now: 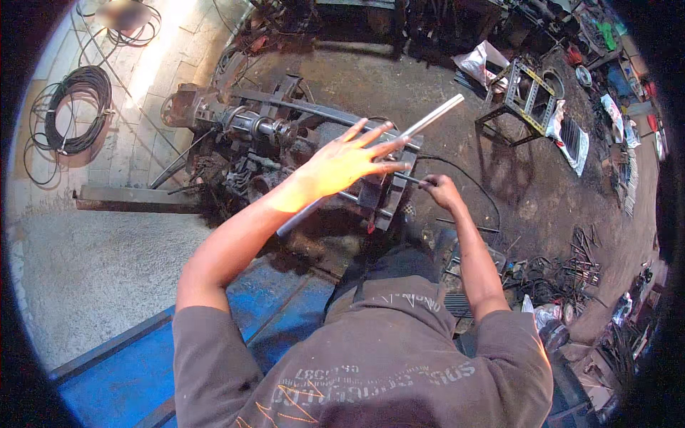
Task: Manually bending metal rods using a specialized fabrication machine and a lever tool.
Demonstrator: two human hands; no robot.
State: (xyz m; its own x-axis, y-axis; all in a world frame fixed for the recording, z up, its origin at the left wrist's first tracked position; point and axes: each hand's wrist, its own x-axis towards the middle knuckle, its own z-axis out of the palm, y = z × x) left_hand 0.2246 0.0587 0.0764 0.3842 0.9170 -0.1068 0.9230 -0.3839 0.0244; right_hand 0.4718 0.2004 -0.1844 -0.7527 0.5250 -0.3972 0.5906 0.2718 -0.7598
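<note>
My left hand (342, 162) is open, fingers spread, above a long silvery metal bar (435, 115). The bar slants across and passes beneath this hand, so its middle is hidden; whether the palm touches it I cannot tell. Its lower end shows beside my left wrist. My right hand (444, 191) is closed around the end of a thin dark rod (407, 177), which reaches left to the greasy metal machine (389, 196). A shaft with round collars (253, 124) lies along the machine's far left part.
A coiled black cable (78, 107) lies on pale paving at left. Near the machine are a steel channel beam (135, 200) and a blue metal surface (285, 307). A metal stand (519, 103) rises at far right; scattered rods (585, 260) and scrap lie on the right-hand floor.
</note>
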